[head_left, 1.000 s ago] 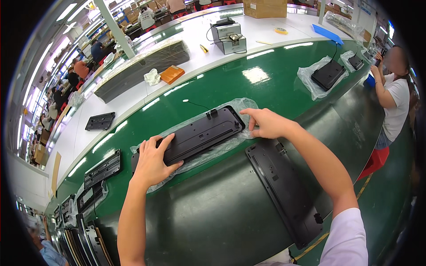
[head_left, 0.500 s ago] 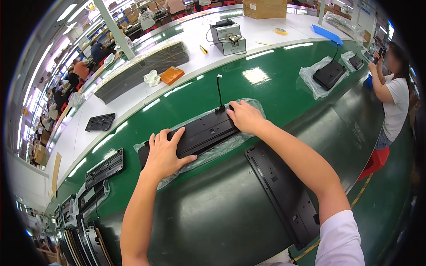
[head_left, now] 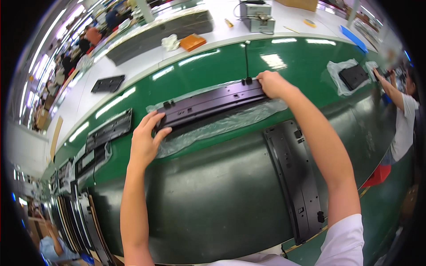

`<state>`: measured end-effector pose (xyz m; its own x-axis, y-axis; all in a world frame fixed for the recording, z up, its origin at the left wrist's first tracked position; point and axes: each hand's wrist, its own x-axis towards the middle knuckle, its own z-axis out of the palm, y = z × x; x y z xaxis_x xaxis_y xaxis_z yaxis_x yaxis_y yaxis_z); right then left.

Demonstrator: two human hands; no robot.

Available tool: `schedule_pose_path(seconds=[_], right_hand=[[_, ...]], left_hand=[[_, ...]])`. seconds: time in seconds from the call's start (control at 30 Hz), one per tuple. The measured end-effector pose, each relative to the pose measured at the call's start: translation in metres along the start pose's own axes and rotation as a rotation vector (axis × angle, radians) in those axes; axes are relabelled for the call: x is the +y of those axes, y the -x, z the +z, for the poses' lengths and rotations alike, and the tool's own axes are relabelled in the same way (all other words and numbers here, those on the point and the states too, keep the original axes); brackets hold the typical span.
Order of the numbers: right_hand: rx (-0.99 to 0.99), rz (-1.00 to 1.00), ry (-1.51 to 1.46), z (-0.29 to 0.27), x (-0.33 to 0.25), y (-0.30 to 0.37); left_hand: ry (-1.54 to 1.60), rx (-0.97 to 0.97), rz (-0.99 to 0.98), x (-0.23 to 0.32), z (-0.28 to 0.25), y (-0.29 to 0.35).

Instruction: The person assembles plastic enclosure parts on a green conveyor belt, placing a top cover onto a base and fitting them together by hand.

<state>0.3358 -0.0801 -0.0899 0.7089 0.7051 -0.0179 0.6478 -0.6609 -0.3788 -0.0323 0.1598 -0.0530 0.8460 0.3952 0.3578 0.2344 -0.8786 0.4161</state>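
Left hand (head_left: 144,138) and right hand (head_left: 276,84) pinch the black panel (head_left: 212,104) by its ends (long axis rising rightward).

Head view: wide fisheye, left unit of a side-by-side head-worn pair. Station: above the near side of the dark surface (head_left: 213,195). Aim: downward and forward, upright, unmirrored. Range: close; forearms (head_left: 135,208) entered from the lower edge, with left hand (head_left: 145,133) and right hand (head_left: 276,85) farther up the field. Depth: extended beyond the white surface (head_left: 290,17). Distortion: straight edges bowed toward the blackened rim.
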Motion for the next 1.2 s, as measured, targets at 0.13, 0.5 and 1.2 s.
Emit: schedule_pose_path(seconds=[0.13,0.5,1.2], right_hand=[[-0.258,0.024,0.153,-0.021,-0.006,-0.021],[-0.405,0.085,0.178,-0.047,-0.011,-0.032],[-0.275,0.011,0.243,-0.039,-0.004,-0.023]], left_hand=[[0.192,0.044,-0.093,-0.008,0.005,-0.008],[0.245,-0.02,-0.171,-0.003,-0.006,-0.024],[0.162,-0.21,-0.1,-0.008,-0.015,-0.026]])
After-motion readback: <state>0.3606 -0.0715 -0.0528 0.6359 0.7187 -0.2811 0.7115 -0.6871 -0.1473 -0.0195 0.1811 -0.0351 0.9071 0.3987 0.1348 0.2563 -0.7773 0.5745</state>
